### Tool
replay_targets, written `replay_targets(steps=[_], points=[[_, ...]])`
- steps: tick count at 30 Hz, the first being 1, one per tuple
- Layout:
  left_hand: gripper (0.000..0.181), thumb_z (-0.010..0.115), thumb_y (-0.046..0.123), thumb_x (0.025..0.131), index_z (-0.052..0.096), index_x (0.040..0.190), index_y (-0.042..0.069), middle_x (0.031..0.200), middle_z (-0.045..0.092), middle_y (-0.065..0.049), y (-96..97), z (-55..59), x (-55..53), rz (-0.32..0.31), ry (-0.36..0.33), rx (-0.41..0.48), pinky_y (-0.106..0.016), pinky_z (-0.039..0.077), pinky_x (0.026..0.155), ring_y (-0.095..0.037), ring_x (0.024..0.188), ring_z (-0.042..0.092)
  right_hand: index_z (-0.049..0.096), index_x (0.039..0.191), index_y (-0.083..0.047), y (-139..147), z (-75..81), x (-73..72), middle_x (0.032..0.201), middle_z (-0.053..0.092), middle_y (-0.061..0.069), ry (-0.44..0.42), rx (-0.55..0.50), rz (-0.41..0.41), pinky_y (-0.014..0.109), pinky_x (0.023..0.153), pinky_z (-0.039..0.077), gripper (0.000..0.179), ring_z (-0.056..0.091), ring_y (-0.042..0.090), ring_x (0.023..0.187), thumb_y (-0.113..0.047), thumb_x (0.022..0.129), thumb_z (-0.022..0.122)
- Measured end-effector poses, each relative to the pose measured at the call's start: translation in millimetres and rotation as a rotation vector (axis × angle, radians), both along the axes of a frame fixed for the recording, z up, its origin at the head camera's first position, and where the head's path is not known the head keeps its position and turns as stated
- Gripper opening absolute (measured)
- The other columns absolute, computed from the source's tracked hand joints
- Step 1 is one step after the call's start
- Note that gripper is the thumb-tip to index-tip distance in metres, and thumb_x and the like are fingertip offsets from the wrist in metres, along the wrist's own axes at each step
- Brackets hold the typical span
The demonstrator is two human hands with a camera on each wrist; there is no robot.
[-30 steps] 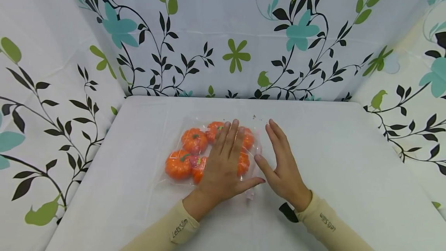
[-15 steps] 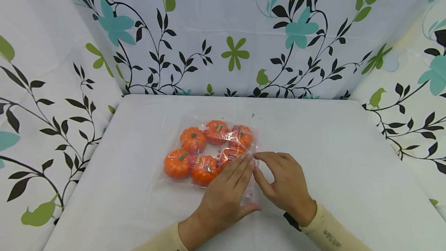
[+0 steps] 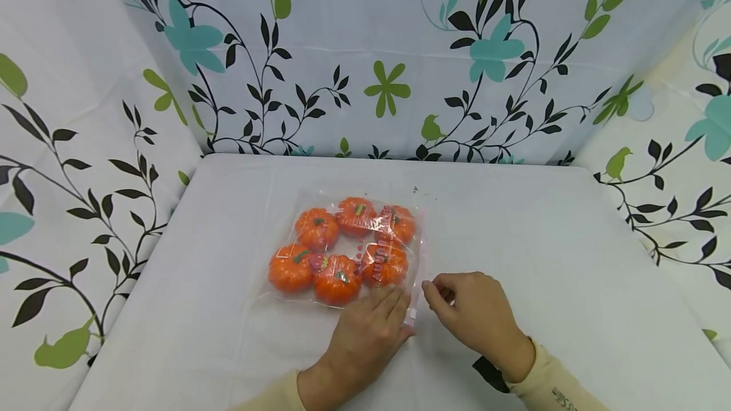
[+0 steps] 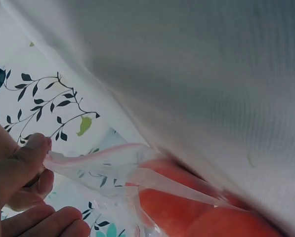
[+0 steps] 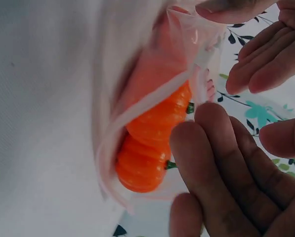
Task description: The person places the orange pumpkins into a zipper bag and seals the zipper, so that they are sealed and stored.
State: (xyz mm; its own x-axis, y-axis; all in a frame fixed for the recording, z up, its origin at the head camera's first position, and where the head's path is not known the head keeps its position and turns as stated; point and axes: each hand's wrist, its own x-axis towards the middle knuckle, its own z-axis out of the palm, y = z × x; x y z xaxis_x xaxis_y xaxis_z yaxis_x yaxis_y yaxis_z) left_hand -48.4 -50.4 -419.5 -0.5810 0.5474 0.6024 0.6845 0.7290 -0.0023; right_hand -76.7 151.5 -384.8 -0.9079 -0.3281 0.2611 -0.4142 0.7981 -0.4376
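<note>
A clear zip bag [image 3: 348, 243] lies flat on the white table, several small orange pumpkins [image 3: 316, 229] inside. Along its right side runs a pinkish zip edge [image 3: 421, 240], a pale slider [image 3: 410, 314] at the near end. My left hand [image 3: 362, 341] rests straight fingers on the bag's near right corner. Just right of the zip edge, my right hand [image 3: 476, 313] has its thumb and forefinger drawn together. In the left wrist view, the bag's raised edge [image 4: 103, 153] runs up to pinching fingertips. More pumpkins [image 5: 142, 163] show through the film in the right wrist view.
The white table [image 3: 542, 240] reaches back to a curtain [image 3: 331, 30] with a leaf and flower print. Small dark specks [image 3: 422, 192] lie behind the bag. A dark strap [image 3: 490, 374] is on the right wrist.
My left hand has slid from over the pumpkins to the bag's near right corner. My right hand has moved nearer along the zip edge, its fingers curling in. The bag stays about where it was.
</note>
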Motion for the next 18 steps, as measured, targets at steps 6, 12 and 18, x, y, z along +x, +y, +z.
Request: replay_targets(steps=[6, 12, 18], points=[[0.038, 0.091, 0.029, 0.075, 0.079, 0.105, 0.008, 0.105, 0.076, -0.003, 0.0, -2.8, 3.0, 0.001, -0.042, -0.020, -0.032, 0.058, 0.088, -0.016, 0.098, 0.073, 0.076, 0.080, -0.019, 3.9, -9.3, -1.3, 0.066, 0.065, -0.019, -0.394, -0.114, 0.029, 0.026, 0.062, 0.050, 0.035, 0.062, 0.001, 0.067, -0.037, 0.103, 0.057], [0.025, 0.088, 0.024, 0.078, 0.081, 0.097, 0.011, 0.100, 0.077, -0.002, 0.1, -7.7, 3.2, -0.001, -0.048, -0.025, -0.030, 0.058, 0.085, -0.014, 0.093, 0.073, 0.074, 0.080, -0.012, 4.5, -25.1, -1.9, 0.072, 0.070, -0.004, -0.621, -0.304, 0.116, 0.030, 0.062, 0.055, 0.045, 0.068, 0.016, 0.068, -0.039, 0.106, 0.049], [0.015, 0.084, 0.013, 0.079, 0.080, 0.093, 0.011, 0.097, 0.077, -0.001, -0.2, -10.7, 3.1, 0.004, -0.001, -0.068, -0.029, 0.059, 0.083, -0.014, 0.090, 0.072, 0.075, 0.081, -0.008, 4.4, -33.7, -3.6, 0.073, 0.071, 0.001, -0.705, -0.382, 0.154, 0.031, 0.053, 0.054, 0.039, 0.065, 0.018, 0.066, -0.036, 0.102, 0.058]])
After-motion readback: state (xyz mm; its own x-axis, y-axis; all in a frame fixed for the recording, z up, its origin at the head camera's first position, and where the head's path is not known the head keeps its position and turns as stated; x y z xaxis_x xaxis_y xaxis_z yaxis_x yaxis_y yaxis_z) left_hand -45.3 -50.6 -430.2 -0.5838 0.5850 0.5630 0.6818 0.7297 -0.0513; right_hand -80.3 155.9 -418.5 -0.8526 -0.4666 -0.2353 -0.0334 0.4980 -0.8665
